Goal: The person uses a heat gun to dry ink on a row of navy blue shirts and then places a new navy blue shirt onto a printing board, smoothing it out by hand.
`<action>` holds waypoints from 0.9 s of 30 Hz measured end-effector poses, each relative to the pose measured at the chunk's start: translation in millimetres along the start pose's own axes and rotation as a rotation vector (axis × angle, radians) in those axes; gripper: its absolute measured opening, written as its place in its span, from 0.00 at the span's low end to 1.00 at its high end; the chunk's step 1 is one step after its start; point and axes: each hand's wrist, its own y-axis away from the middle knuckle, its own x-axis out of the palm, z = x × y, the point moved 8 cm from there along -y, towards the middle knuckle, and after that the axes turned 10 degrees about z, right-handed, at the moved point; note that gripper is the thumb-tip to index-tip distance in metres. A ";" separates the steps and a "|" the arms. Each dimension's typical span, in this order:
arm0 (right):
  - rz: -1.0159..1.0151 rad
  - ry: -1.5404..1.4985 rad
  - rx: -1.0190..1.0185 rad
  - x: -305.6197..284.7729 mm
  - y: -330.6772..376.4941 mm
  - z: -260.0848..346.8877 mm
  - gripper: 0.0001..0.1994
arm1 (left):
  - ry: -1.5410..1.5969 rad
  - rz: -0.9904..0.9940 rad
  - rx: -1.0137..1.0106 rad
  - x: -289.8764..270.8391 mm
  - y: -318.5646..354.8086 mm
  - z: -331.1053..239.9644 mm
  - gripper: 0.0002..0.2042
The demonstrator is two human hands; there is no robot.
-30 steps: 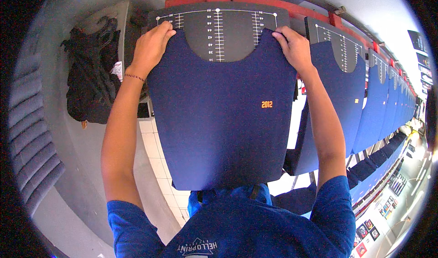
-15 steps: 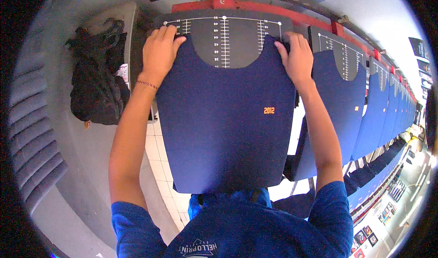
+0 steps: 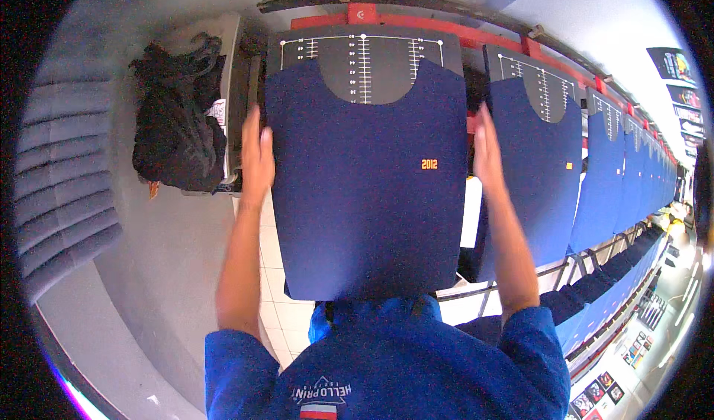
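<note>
A navy shirt panel [image 3: 364, 204] with a scooped neckline lies smooth over a dark printing board [image 3: 338, 70] marked with white ruler lines. On its right side sits a small orange print [image 3: 429, 164]. My left hand [image 3: 258, 156] is upright along the board's left edge, fingers stretched out. Along the right edge, my right hand [image 3: 487, 149] is held the same way, fingers straight and nothing in them. Whether either palm touches the cloth's side I cannot tell.
A row of similar boards bearing navy panels [image 3: 532, 189] runs off to the right along a red rail [image 3: 439, 24]. Black cloth [image 3: 175, 115] is heaped on a stand at left, beside a grey ribbed cushion [image 3: 67, 189]. Dark folded fabric [image 3: 587, 282] hangs below the row.
Both hands have left the panel's shoulder corners and come down toward me along the board's sides, fingers straightened. The panel stays flat on the board. The view has shifted slightly.
</note>
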 end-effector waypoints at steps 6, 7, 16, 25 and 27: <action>0.003 -1.008 0.988 92.5 285.5 -119.8 0.37 | 1.193 0.246 -0.998 77.8 288.8 54.5 0.44; -0.003 -0.988 0.915 100.5 327.9 -167.5 0.34 | 1.298 0.209 -1.050 80.4 314.0 46.7 0.42; -0.130 -1.178 0.797 99.6 351.5 -144.0 0.24 | 1.274 0.181 -0.881 77.3 362.4 74.7 0.23; 0.359 0.536 -0.124 110.6 185.5 113.2 0.32 | 1.370 0.114 -0.809 77.6 358.9 63.8 0.19; 0.602 0.714 -0.455 166.2 175.4 110.6 0.40 | 1.368 0.108 -0.795 75.5 357.2 58.9 0.19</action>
